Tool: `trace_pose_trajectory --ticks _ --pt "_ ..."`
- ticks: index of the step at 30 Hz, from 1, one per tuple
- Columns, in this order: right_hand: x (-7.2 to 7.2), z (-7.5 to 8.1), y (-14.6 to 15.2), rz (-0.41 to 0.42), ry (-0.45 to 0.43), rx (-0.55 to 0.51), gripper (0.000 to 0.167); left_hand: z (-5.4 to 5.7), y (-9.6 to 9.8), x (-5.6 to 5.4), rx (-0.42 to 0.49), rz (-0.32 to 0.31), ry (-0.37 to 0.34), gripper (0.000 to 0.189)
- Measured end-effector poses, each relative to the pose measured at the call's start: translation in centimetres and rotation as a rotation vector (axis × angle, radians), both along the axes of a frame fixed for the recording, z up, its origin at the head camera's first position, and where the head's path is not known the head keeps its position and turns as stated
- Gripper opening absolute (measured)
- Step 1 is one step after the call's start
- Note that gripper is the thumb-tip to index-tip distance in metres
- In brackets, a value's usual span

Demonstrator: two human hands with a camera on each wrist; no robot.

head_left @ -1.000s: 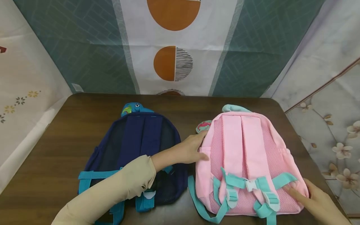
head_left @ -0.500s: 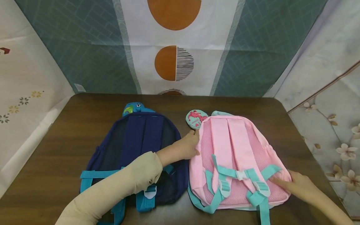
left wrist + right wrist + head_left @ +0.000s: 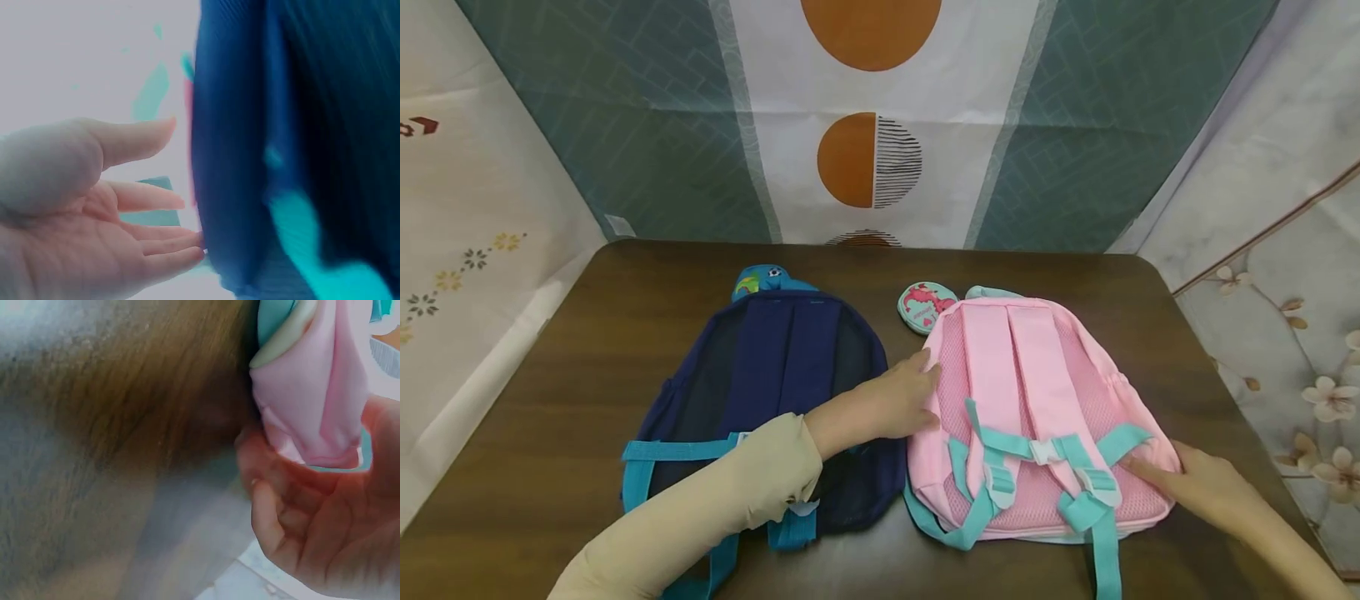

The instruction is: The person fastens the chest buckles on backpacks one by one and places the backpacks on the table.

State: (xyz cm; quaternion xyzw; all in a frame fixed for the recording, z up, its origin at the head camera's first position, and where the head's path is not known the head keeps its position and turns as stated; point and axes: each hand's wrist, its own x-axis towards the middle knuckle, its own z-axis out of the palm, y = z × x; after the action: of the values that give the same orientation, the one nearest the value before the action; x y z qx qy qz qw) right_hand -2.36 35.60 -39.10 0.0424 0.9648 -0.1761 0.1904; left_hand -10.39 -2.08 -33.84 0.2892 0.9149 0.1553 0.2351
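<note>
A pink backpack (image 3: pixel 1030 350) with turquoise straps lies on the right of the table, its strap side up. At its lower right corner my right hand (image 3: pixel 1206 483) grips it, thumb on top and fingers curled underneath; the right wrist view shows the pink corner (image 3: pixel 312 406) inside that hand. My left hand (image 3: pixel 898 396) is at the bag's left side, its fingers straight in the left wrist view, where the hand (image 3: pixel 106 212) stands beside a navy backpack (image 3: pixel 234 150). That navy backpack (image 3: pixel 700 375) lies to the left, partly under my left forearm.
The dark wooden table (image 3: pixel 550 433) carries both bags. A round turquoise and pink piece (image 3: pixel 925 307) sits at the pink bag's upper left. A blue piece (image 3: pixel 769 279) shows at the navy bag's top. Patterned cloths (image 3: pixel 1052 150) hang around the table.
The pink backpack has moved left, close beside the navy one, with my right hand following it. Its round piece has come into fuller view. My left hand's fingers have loosened a little at its side.
</note>
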Motion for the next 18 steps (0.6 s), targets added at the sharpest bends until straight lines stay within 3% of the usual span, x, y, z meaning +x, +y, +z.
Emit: trace_pose_trajectory --ticks 2,5,8,11,13,18 --pt "0.3 0.3 -0.4 0.013 0.088 -0.012 0.077 0.9 -0.3 1.2 0.024 -0.016 0.021 0.065" --pt "0.7 0.8 -1.2 0.074 0.313 -0.072 0.067 2.1 -0.4 3.6 0.104 -0.04 0.036 0.064" --pt "0.8 1.6 -2.4 0.147 0.516 -0.141 0.064 2.3 0.3 6.2 0.198 -0.079 0.05 0.064" --pt "0.5 2.4 -4.1 0.253 0.638 -0.212 0.065 1.3 2.0 8.0 0.252 -0.126 0.097 0.062" --pt "0.2 2.7 -5.3 0.338 0.68 -0.242 0.066 0.3 3.4 8.5 0.271 -0.151 0.149 0.06" --pt "-0.9 2.3 -7.0 0.508 0.676 -0.29 0.07 -1.9 6.3 8.9 0.225 -0.137 0.27 0.064"
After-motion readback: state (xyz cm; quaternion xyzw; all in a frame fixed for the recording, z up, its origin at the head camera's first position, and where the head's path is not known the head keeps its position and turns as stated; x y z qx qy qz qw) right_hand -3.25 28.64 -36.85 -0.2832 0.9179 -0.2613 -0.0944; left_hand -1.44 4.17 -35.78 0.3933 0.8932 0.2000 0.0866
